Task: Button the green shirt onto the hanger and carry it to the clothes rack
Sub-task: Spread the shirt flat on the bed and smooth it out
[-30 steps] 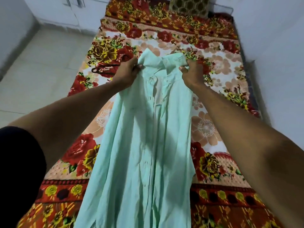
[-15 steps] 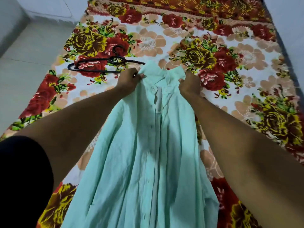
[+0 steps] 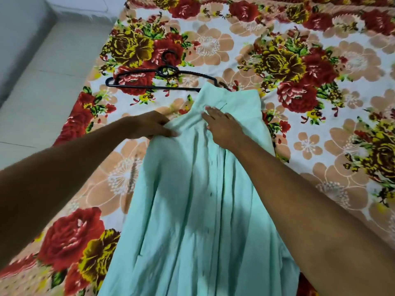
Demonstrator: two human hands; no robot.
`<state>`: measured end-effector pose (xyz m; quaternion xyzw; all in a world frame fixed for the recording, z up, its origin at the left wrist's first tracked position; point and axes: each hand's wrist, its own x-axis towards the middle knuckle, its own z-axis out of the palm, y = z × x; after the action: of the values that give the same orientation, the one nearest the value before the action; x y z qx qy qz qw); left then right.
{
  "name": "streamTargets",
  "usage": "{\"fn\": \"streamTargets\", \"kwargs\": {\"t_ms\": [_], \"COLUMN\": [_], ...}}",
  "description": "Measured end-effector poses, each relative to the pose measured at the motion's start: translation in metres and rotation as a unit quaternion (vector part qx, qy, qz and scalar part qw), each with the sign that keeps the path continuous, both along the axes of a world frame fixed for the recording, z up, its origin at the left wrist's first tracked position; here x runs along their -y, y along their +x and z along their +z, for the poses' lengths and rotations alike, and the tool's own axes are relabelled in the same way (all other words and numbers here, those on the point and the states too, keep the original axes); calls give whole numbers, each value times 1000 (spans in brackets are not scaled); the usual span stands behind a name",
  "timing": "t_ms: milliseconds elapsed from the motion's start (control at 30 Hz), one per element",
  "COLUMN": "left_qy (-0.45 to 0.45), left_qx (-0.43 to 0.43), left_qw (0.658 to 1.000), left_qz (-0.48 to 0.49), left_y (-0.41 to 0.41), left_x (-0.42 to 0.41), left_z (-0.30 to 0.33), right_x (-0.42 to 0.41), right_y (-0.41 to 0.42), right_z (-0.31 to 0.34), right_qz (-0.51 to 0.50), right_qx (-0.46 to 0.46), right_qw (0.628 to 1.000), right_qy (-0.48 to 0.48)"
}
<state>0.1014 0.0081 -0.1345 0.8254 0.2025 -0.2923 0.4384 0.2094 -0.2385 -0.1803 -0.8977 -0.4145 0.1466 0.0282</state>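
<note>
The left hand point(image 3: 149, 126) is pinching the green shirt point(image 3: 203, 189), the right hand point(image 3: 222, 127) is pressing flat; the hanger point(image 3: 162, 81) is lying crosswise just above, nearer the left

Shirt point(image 3: 192, 199) lies on the bed point(image 3: 320, 135), its top edge overlapping the hanger point(image 3: 162, 82).

You are in a bedroom of a home. A bed fills most of the frame, and it is covered with a flowered bedsheet point(image 3: 299, 67) in red, yellow and peach on white. At the upper left of the frame you see a pale tiled floor point(image 3: 49, 86) and the bottom of a plain light wall point(image 3: 19, 28). A black clothes hanger point(image 3: 158, 82) lies on the sheet in the upper middle, and a green shirt point(image 3: 196, 199) is spread below it.
</note>
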Motion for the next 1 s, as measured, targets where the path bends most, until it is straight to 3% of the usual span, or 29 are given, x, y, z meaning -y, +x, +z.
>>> {"fn": "streamTargets", "kwargs": {"t_ms": [133,233,333,467,533,600,667,767,900,933,1000], "left_qy": [77,36,73,-16,-28,-36,-51,-77,-53,-52,-63], "left_qx": [109,49,29,125,47,10,76,152,-22,-24,43], "left_qw": [987,997,997,967,985,994,981,939,987,988,975], "left_qz": [88,50,7,222,166,107,171,300,153,142,210], "left_y": [-15,-48,-86,-122,-144,-162,-176,-200,-253,-262,-277], "left_x": [-39,-37,-45,-78,-80,-80,-85,-90,-84,-85,-82], "left_z": [23,24,15,15,14,12,11,14,13,12,16], "right_x": [-9,-16,-21,-53,-78,-91,-94,-93,-102,-106,-115], "right_y": [-2,-4,-10,-59,-110,-158,-178,-181,-194,-198,-215], "right_z": [7,13,15,20,24,16,2,-13,3,9,28], "right_qz": [-18,-21,-44,-89,3,169,221,170,154,145,104], "right_qx": [-2,23,52,159,137,105,59,47,46,56,87], "right_qw": [999,996,992,983,985,971,969,982,986,986,987], "right_qy": [-47,-80,-108,-9,103,134,96,70,-37,-67,-86]}}
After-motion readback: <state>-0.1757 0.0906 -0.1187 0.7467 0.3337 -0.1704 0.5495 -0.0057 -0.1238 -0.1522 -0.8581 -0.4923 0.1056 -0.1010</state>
